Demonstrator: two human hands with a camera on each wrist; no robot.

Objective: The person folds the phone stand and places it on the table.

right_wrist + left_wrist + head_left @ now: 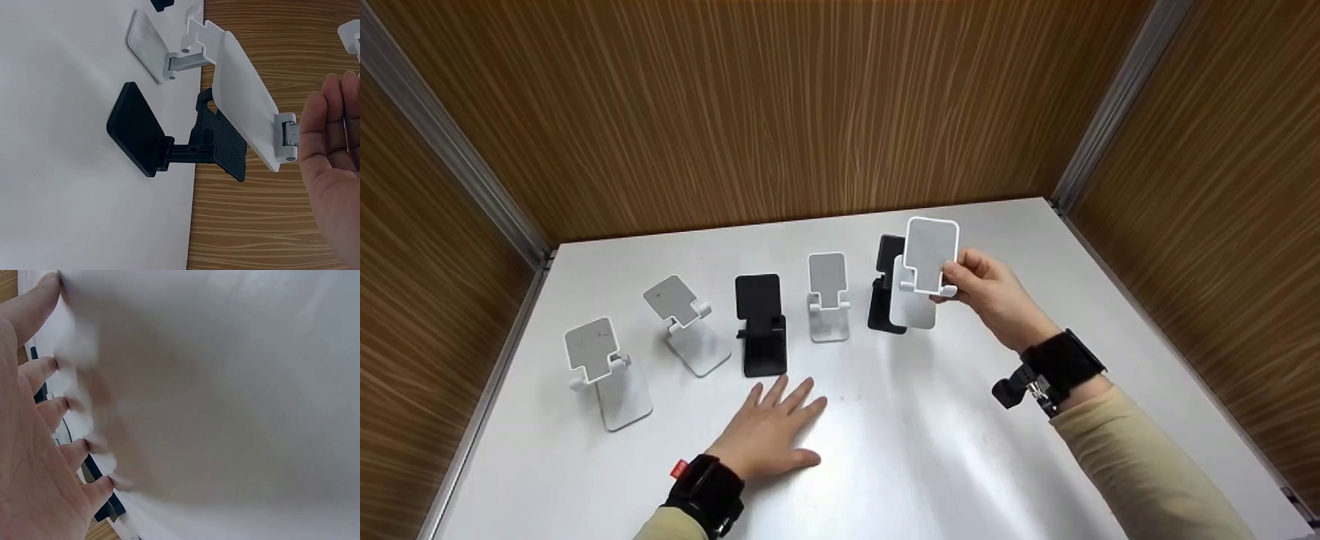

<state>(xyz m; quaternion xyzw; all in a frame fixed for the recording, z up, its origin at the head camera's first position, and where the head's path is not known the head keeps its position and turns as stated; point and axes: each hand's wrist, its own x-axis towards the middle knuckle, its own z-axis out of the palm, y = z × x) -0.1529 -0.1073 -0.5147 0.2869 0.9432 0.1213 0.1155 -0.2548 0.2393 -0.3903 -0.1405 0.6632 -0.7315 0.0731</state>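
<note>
While the right hand [990, 296] pinches a white hinged phone stand [931, 244] by its edge between thumb and fingers, the left hand [769, 439] lies with fingers spread, fingertips on the white tabletop [870, 450]. Raised off that surface, the held stand is on the right hand's inner side, farther out than the left hand. Its tilted upper plate carries a grey pad in a rounded white frame, notched low down between two upturned hooks; the base plate is plain white with rounded corners and a hinge block at one end. Close to it, partly hidden, stands a black phone stand [891, 246]. Another black stand [759, 298] is just past the left fingertips; a smaller-looking white stand [828, 271] is farther out between the hands, and two angled white stands [670, 300] are to the left hand's left.
</note>
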